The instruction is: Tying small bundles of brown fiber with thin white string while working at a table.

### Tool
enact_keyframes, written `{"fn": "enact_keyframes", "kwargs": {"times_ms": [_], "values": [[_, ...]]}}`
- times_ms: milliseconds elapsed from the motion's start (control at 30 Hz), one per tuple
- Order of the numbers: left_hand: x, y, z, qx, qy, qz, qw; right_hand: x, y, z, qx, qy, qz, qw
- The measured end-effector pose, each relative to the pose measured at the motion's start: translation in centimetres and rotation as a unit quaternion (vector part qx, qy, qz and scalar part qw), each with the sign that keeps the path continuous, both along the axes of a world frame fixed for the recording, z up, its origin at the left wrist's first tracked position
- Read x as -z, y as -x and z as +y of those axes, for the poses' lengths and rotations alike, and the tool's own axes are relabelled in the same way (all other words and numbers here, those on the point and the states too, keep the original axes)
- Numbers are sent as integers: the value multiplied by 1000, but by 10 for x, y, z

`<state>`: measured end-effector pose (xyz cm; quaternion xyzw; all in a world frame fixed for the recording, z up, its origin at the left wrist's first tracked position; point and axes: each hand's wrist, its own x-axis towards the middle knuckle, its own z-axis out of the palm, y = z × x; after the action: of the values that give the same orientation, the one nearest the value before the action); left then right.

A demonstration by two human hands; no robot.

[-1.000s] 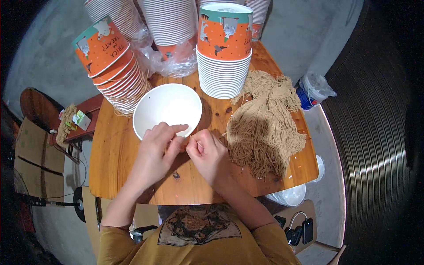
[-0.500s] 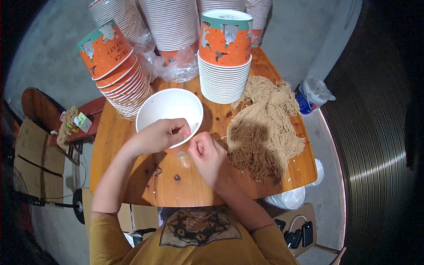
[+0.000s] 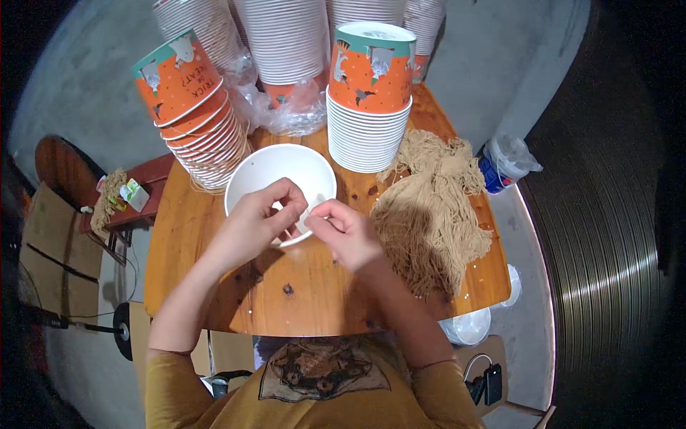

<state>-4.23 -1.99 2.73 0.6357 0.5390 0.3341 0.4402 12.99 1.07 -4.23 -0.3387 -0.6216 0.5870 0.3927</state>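
A white-lined paper bucket [image 3: 286, 161] stands mouth up on the wooden table in front of me, with a small hole near its far-left rim. My left hand [image 3: 261, 220] is closed in a pinch over the bucket's near side, some fingers down inside the mouth. Just right of it, my right hand [image 3: 349, 237] pinches at the near-right rim. A thin pale string [image 3: 308, 211] runs between the fingertips of both hands; most of it is hidden. To the right lies a large bundle of tan string [image 3: 436, 229], spread loosely.
Leaning stacked orange buckets [image 3: 182, 89] with strings hanging round them stand at left. An upright stack [image 3: 370, 136] rises behind the bucket. Tall plastic-wrapped stacks [image 3: 286, 46] line the back of the wooden table [image 3: 286, 311]. A lidded blue pail [image 3: 504, 164] sits beyond the right edge.
My left hand has lifted slightly from the near rim, and my right hand has moved up and a little right. Their fingertips now meet above the rim. The view has shifted slightly.
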Motion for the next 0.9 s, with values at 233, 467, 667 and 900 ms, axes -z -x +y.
{"fn": "enact_keyframes", "kwargs": {"times_ms": [233, 467, 667, 900], "values": [[12, 6, -1, 35, 43, -59, 997, -9, -5, 9, -100, 109, -7, 989], [23, 9, 2, 63, 11, -2, 998, -5, -14, 17, -93, 86, 27, 992], [11, -5, -2, 28, -11, -5, 1000, -14, -25, 11, -68, 69, 5, 995], [4, -22, -14, 38, -210, 85, 973, -33, -35, -3, -51, 21, 70, 996]]}}
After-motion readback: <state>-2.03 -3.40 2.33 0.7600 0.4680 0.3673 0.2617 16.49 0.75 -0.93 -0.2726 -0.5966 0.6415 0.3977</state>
